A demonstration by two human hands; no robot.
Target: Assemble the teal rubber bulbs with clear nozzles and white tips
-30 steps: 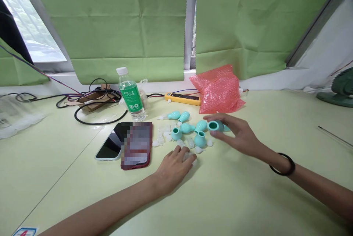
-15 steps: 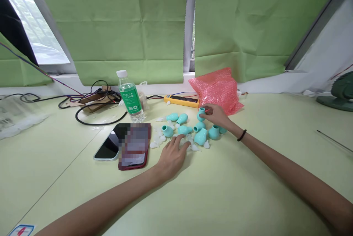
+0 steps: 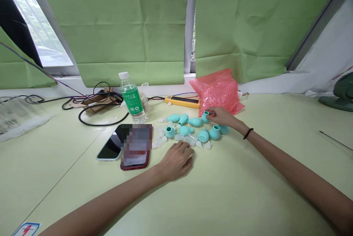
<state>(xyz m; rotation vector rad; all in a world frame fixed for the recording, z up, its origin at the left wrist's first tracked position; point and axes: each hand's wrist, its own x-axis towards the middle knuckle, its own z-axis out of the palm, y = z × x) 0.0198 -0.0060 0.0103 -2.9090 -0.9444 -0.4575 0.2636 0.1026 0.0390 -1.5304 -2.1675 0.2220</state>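
My right hand (image 3: 220,116) pinches a small turquoise bulb (image 3: 205,117) with an open neck, at the right end of the back row of bulbs. That bulb stands upright, its neck by my thumb and fingertips. Several like it lie or stand close by, among them a tilted round one (image 3: 203,136) and an upright one (image 3: 214,132). My left hand (image 3: 178,160) rests palm down on the table, fingers loosely bent and nothing visible in it. Just beyond its fingertips lie clear plastic tubes (image 3: 190,139) and small whitish pointed tips (image 3: 199,144).
Two phones, one dark (image 3: 113,144) and one red-cased (image 3: 136,147), lie left of the bulbs. Behind them stand a water bottle (image 3: 132,99) and coiled black cables (image 3: 102,122). A yellow power strip (image 3: 182,101) and pink bubble wrap (image 3: 219,90) lie at the back. A thin rod (image 3: 335,141) lies far right.
My right hand has shifted slightly right and lower with a bulb at its fingers. Nearby bulbs have been rearranged, one now lying in the back row. My left hand has drawn back from the tubes, fingers closer together.
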